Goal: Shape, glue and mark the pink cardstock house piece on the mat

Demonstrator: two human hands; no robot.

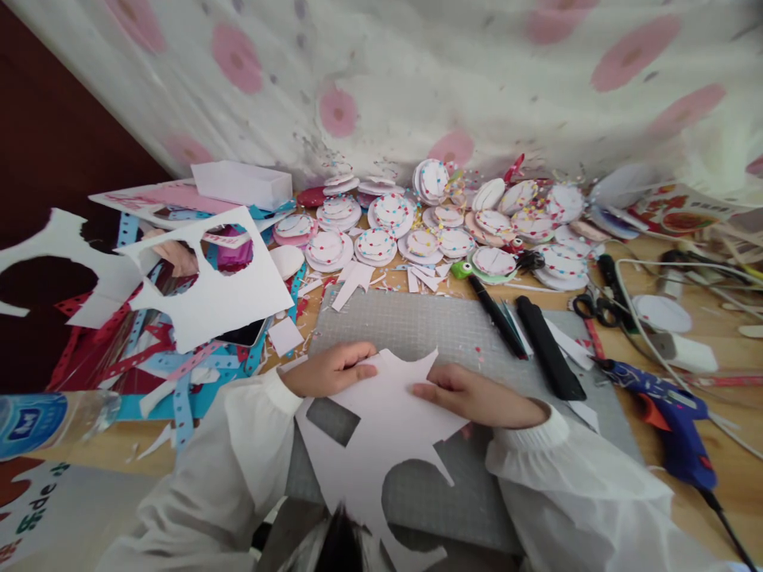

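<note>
Above the near part of the grey cutting mat (417, 318), between the two hands, lies the white sheet (381, 421), with shapes already cut from it; its long axis runs from far to near, the near end slanting a little to the right and reaching past the mat's near edge. Both hands hold it by the far part; the left hand (331, 369) pinches the far left edge with its thumb on top, and the right hand (482, 395) grips the far right side, thumb laid flat above and fingers mostly hidden beneath. A shallow curved notch in the far edge sits between the thumbs; the rectangular window lies just to the near side of the left hand, while the large round bite, open to the right, lies farther toward the near end; of the two, the right hand is the nearer to that bite. Left of the mat, well apart from the held piece, rests another cut-out sheet (238, 306); far right of the right hand, on the wooden surface (745, 492), lies a blue glue gun (685, 441).
</note>
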